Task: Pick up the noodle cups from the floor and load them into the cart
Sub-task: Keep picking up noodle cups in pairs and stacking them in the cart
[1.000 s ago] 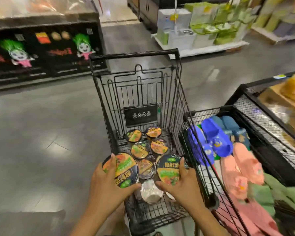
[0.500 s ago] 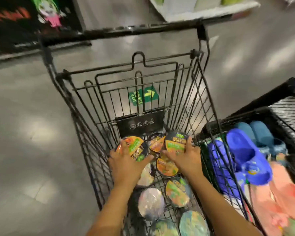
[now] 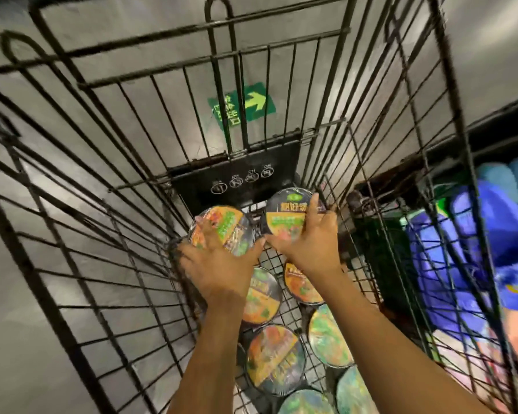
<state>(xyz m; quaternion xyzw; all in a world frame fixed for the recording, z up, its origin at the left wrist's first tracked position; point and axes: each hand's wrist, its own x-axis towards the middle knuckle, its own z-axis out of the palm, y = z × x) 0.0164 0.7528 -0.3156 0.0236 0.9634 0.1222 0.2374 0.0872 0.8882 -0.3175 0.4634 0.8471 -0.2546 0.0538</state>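
A: Two grips, both full: left grip (image 3: 219,267) spread over the left cup (image 3: 231,225), thumb hooked on its rim; right grip (image 3: 311,243) curled round the right cup (image 3: 287,204).
B: Where are they?
A: Inside the cart (image 3: 271,259), far end, side by side, just below the black plaque (image 3: 237,174). Set down or not, cannot tell.
B: Other stock?
A: More cups (image 3: 275,357) lid-up on the wire base, nearer the person, by the forearms.
B: Room?
A: Grey glossy floor (image 3: 42,339) with blurred light patches, seen through the wires. Green arrow sign (image 3: 243,104) on it beyond the cart. Right of the cart, a black bin (image 3: 491,127) with blue slippers (image 3: 491,228), something pink lower down, blurred.
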